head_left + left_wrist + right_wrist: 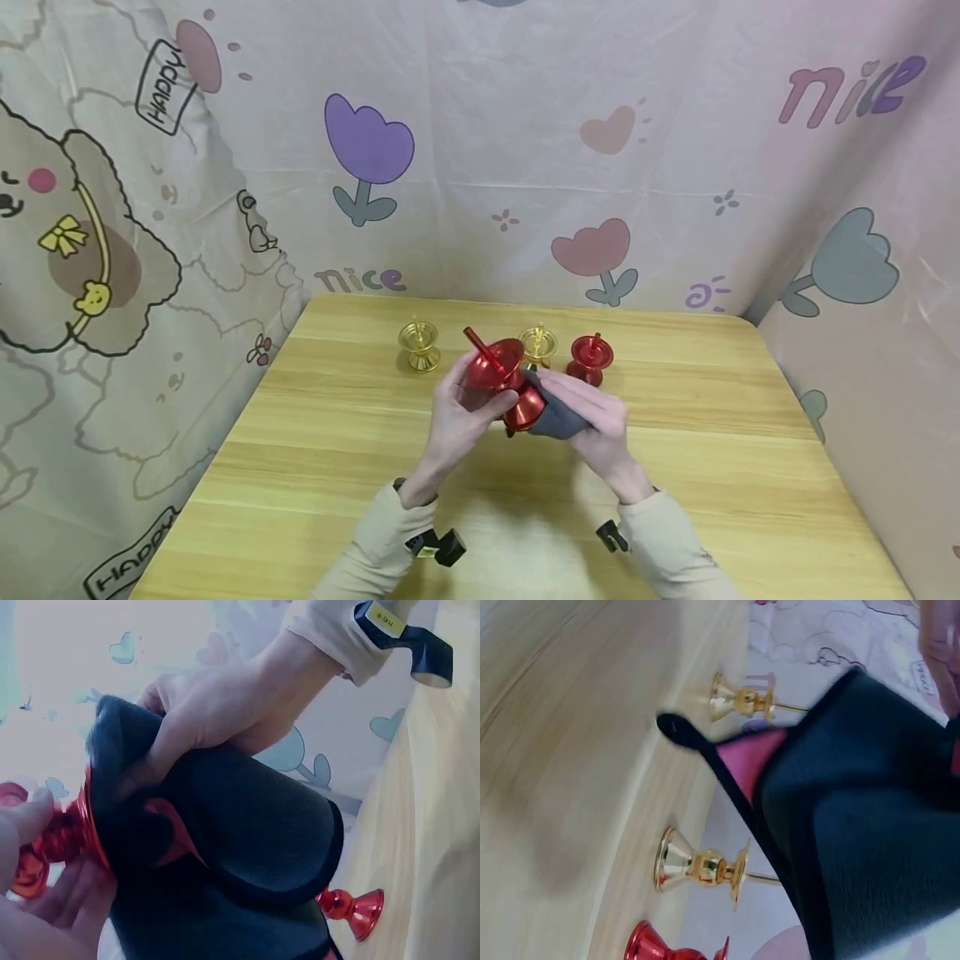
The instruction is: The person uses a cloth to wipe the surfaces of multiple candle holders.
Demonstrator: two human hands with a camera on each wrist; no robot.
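My left hand [459, 421] grips a red metallic candle holder [527, 408], tilted above the table, its dish and long spike pointing up and to the left. My right hand [600, 429] holds a dark grey cloth [561, 414] against the holder's base. Thumb and fingers of that hand pinch the cloth [255, 825] in the left wrist view, where it covers part of the base. A strip of pink shows at a fold. In the right wrist view the cloth [870, 832] hangs wide, with a dark loop at one corner, hiding the candle holder.
Behind the hands stand a gold candle holder [422, 357] on the left, another gold one [538, 343] near the middle and a red one [590, 360] to its right. They are upright on the wooden table [315, 442]. A printed curtain [480, 158] hangs along the back edge.
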